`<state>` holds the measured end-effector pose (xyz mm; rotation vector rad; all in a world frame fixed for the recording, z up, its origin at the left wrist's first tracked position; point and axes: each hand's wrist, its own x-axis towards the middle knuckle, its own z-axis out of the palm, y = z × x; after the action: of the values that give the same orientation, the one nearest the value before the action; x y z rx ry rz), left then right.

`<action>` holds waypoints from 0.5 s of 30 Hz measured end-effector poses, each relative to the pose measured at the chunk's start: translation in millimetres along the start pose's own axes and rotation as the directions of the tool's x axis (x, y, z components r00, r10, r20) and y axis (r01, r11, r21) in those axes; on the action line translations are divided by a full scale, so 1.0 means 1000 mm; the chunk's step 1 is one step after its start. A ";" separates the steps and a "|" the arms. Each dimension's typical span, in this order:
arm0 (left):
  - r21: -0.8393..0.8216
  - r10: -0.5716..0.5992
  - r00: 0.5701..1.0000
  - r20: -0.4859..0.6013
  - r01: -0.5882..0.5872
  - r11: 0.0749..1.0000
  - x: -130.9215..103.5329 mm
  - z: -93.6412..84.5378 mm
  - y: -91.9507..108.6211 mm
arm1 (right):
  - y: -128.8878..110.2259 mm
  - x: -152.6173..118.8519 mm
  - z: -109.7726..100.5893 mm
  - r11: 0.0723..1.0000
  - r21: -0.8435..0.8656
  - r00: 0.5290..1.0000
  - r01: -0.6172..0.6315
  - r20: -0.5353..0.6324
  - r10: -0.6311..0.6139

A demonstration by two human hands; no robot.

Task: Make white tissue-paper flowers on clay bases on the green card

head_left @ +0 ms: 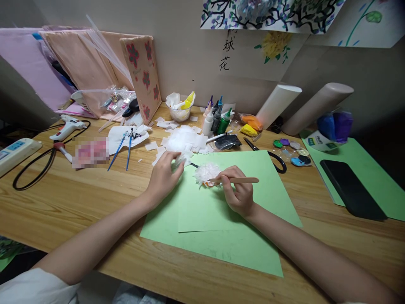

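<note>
Two blue brushes [122, 150] lie left of one white fluffy flower [208, 173].

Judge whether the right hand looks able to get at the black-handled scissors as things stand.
Probably yes: a handle loop of the scissors lies exposed beside the green paper, with nothing standing between. However, the right hand is holding a wooden stick, which may need putting down first.

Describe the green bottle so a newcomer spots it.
Start at the light green paper on the wooden desk. Beyond its far edge stands a cluster of nozzle-tipped bottles. The green bottle is the only one green from body to tip.
</note>
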<state>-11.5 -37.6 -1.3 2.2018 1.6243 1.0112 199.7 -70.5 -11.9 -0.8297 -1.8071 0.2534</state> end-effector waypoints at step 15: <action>-0.267 -0.067 0.991 -0.116 0.033 0.963 0.005 -0.003 -0.004 | 0.001 -0.001 -0.001 0.999 0.031 0.999 -0.041 0.005 0.041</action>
<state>-15.6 -32.1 1.0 1.9481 1.4854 1.2912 200.6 -70.6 -12.8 -0.8461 -1.7874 0.3094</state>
